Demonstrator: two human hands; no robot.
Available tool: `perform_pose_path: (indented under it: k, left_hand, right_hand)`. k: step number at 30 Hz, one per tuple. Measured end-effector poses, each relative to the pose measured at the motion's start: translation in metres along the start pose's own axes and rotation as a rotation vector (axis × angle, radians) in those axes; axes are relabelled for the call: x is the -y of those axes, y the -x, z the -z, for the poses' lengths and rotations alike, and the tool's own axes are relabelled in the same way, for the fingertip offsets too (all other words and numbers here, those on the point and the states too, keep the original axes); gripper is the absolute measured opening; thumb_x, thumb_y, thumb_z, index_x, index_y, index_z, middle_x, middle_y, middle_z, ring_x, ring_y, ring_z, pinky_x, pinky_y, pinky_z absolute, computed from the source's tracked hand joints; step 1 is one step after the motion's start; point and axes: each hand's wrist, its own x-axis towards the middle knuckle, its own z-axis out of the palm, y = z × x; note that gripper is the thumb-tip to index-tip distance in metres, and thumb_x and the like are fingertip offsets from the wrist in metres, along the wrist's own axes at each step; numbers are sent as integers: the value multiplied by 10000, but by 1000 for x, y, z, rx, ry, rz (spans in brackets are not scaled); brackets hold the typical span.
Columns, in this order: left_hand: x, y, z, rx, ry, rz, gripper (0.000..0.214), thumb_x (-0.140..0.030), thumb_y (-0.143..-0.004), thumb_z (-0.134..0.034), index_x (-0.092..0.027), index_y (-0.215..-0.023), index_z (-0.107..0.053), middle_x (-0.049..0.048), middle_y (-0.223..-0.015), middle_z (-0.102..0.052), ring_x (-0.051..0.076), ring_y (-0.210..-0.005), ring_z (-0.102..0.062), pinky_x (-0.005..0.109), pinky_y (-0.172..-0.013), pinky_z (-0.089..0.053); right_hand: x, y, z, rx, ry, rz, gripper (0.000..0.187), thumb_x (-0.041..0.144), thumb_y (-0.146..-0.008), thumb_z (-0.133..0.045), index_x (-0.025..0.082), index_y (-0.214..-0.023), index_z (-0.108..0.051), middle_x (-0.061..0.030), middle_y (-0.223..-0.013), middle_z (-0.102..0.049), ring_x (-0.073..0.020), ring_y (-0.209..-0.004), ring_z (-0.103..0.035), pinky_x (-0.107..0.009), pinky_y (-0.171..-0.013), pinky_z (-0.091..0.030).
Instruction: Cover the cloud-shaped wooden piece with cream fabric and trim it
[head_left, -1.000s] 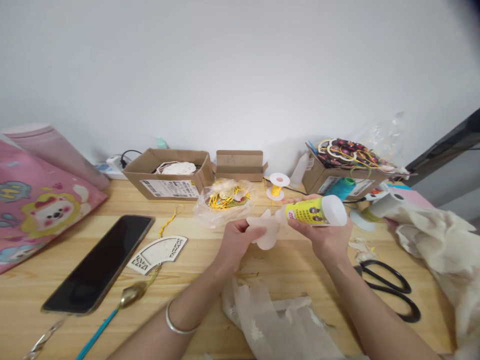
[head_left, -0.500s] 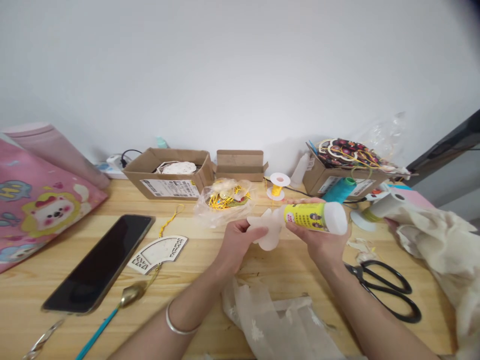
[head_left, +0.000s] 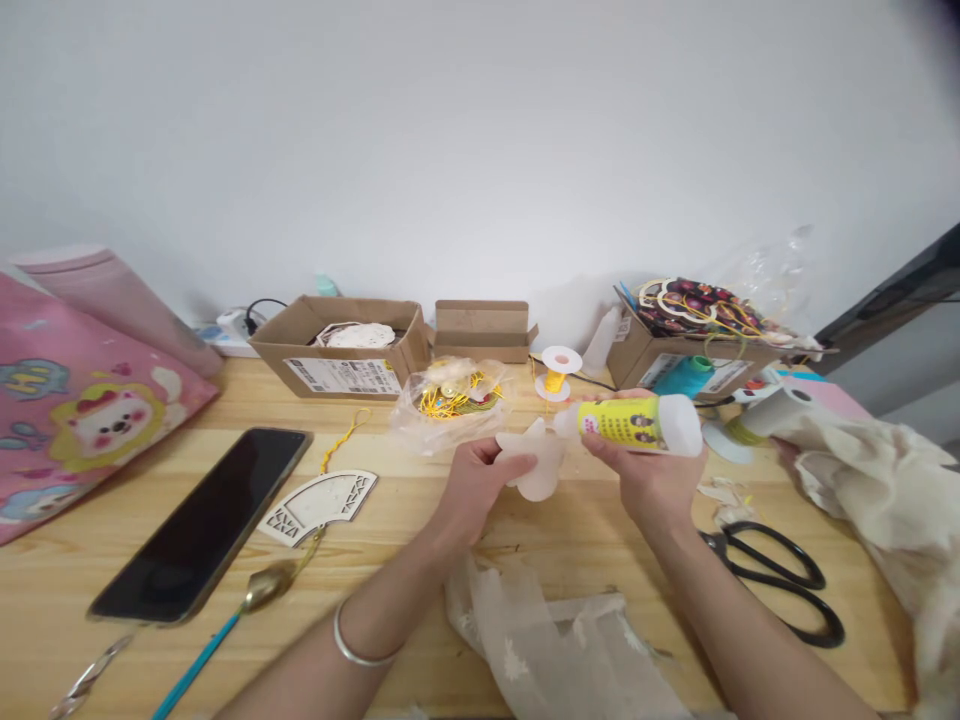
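Note:
My left hand (head_left: 484,480) pinches the left side of a white flat cutout (head_left: 541,470) with rounded lobes, holding it above the table. In my right hand (head_left: 656,490) lies a white squeeze bottle (head_left: 679,425) with a yellow label, tipped nearly level. Its nozzle points left at the upper right edge of the cutout; whether the tip touches I cannot tell. Below both hands, a sheer pale cloth (head_left: 570,650) is spread on the wooden table (head_left: 420,600). Black-handled scissors (head_left: 780,580) rest to the right of my right forearm.
Behind my hands are a bag of yellow cords (head_left: 457,400), a thread spool (head_left: 556,375) and cardboard boxes (head_left: 337,375). On the left lie a phone (head_left: 202,525), a fan-shaped wooden pendant (head_left: 322,505) with a blue tassel (head_left: 196,665), and a pink bag (head_left: 97,420). Cream fabric (head_left: 870,480) covers the right edge.
My right hand and the bottle have shifted slightly right and down, so the nozzle sits nearer the cutout's right edge. My left hand stays almost in place with the cutout.

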Motion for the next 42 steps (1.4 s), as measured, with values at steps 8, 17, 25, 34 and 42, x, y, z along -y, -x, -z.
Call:
perform_pose_path:
  k: [8, 17, 25, 34, 42]
  left_hand:
    - [1, -2, 2, -9, 26, 7, 233, -234, -556, -725, -135, -766, -712, 56, -772, -709, 181, -691, -617, 290, -669, -464]
    - [1, -2, 3, -2, 19, 12, 198, -215, -573, -720, -137, -755, -709, 46, -759, -706, 159, -681, -607, 265, -664, -457]
    - [-2, 0, 3, 45, 15, 59, 276, -264, -603, -710, -133, -844, -683, 61, -809, -695, 181, -744, -616, 291, -688, -478]
    - [0, -5, 5, 17, 83, 14, 323, -238, -592, -730, -138, -890, -656, 49, -841, -688, 184, -782, -616, 309, -737, -492]
    - [-4, -3, 4, 50, 153, 32, 302, -206, -597, -728, -129, -881, -659, 55, -827, -693, 174, -751, -627, 287, -704, -508]
  right_hand:
    - [-3, -2, 4, -18, -41, -3, 414, 203, -522, -781, 186, -884, -581, -37, -800, -680, -223, -736, -658, -368, -658, -561]
    - [2, -7, 0, -188, -15, 89, 361, 149, -531, -770, 181, -847, -597, -14, -805, -666, -203, -753, -649, -368, -708, -547]
    - [2, -8, -1, -210, -140, 112, 372, 118, -542, -758, 185, -864, -584, -23, -805, -665, -189, -750, -641, -364, -717, -533]
    - [1, -5, 1, -79, -259, -78, 398, 150, -495, -782, 181, -849, -602, -16, -761, -678, -163, -687, -636, -286, -642, -524]
    - [-9, -14, -3, -82, -545, -392, 226, 203, -535, -764, 174, -709, -622, 23, -704, -671, -94, -658, -625, -167, -603, -509]
